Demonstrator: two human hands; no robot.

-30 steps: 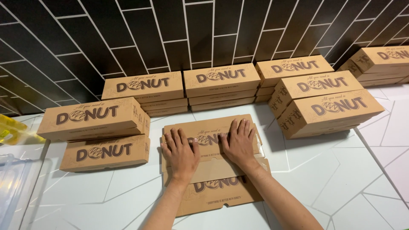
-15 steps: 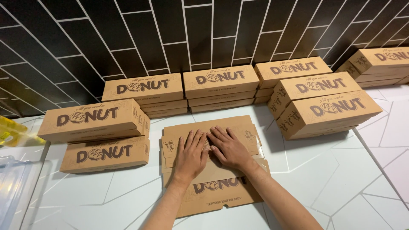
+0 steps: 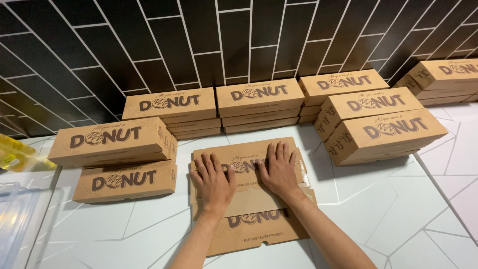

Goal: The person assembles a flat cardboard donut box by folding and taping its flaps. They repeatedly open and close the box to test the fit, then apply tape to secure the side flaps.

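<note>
Covering flat box (image 3: 249, 199) print: both hands (image 3: 214, 182)

far-right box stack (image 3: 448, 79) cut off, clear tub (image 3: 17, 224) too

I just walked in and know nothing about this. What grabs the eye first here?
Two bare hands, the left hand and right hand, press flat on a brown cardboard box being folded in the middle of the white counter. Around it stand stacks of closed brown cardboard boxes, to the left, behind and to the right, against a black tiled wall with white grout lines.
</note>
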